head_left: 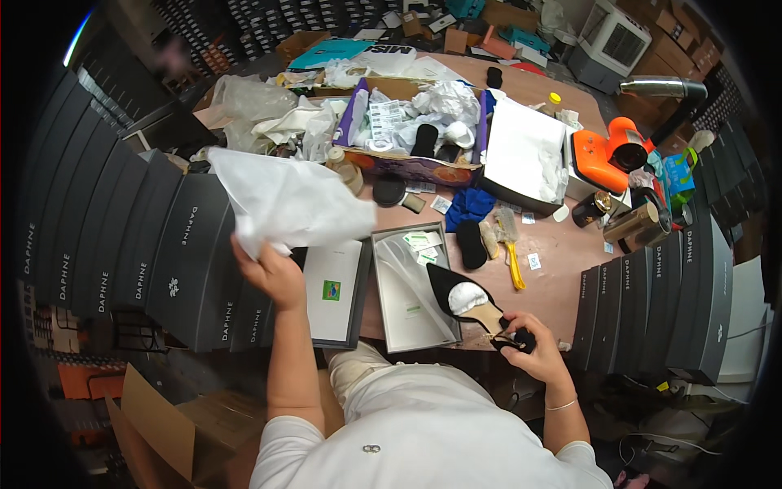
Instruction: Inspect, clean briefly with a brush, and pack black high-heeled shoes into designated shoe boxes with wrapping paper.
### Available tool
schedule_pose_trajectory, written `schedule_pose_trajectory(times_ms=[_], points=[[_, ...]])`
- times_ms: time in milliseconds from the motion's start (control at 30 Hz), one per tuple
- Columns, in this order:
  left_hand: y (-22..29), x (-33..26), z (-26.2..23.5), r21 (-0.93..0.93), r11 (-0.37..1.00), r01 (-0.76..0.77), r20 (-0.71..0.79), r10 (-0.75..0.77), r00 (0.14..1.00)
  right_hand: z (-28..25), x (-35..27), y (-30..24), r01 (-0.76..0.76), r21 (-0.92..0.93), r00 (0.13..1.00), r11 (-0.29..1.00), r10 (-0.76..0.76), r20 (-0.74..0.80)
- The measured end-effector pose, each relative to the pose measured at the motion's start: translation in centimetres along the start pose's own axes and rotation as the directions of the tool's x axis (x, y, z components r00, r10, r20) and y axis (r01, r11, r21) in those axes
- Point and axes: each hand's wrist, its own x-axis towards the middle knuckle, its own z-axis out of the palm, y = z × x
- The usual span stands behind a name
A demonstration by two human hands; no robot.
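Note:
My left hand (269,269) is closed on a sheet of white tissue paper (285,200), raised over the left side of the table and blurred at its right edge. In my right hand (531,346) is a black pointed shoe (452,285), gripped by its heel end, with white crumpled stuffing in the toe. The shoe hangs over the right edge of an open shoe box (388,314), which has whitish translucent wrapping and small printed slips inside. Left of that box lies a dark-edged box lid (332,306) with a green sticker on its white inside.
Stacks of dark shoe boxes flank me, left (187,269) and right (700,293). A yellow-handled brush (513,261), black pad (470,244) and blue cloth (468,209) lie beyond the box. Farther back are a purple carton (354,122) of paper scraps and an orange device (599,159).

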Motion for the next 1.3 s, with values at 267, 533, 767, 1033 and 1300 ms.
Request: schedule_pose_trajectory(times_ms=[267, 533, 767, 1033, 1300], points=[[-11.0, -11.3, -7.5, 0.585, 0.810, -0.042, 0.795, -0.563, 0.226, 7.3, 2.3, 0.0, 0.124, 0.116, 0.982, 0.985, -0.105, -0.160], [-7.1, -19.1, -5.4, -0.227, -0.066, 0.972, 0.530, -0.846, 0.066, 11.3, 6.6, -1.5, 0.162, 0.068, 0.918, 0.984, -0.176, 0.357], [-5.4, -19.3, -5.1, -0.302, 0.220, 0.927, 0.178, -0.943, 0.282, 17.2, 10.2, 2.1, 0.507, -0.183, 0.846, 0.843, -0.446, 0.291], [-2.5, -18.1, -3.9, -0.161, 0.140, 0.977, 0.183, -0.969, 0.169, 20.4, 12.0, 2.4, 0.668, -0.455, 0.744, 0.589, -0.527, 0.411], [-5.8, -18.7, -8.3, -0.269, -0.021, 0.963, 0.127, -0.992, 0.014, 16.1, 9.8, 3.5, 0.579, -0.439, 0.815, 0.687, -0.483, 0.319]])
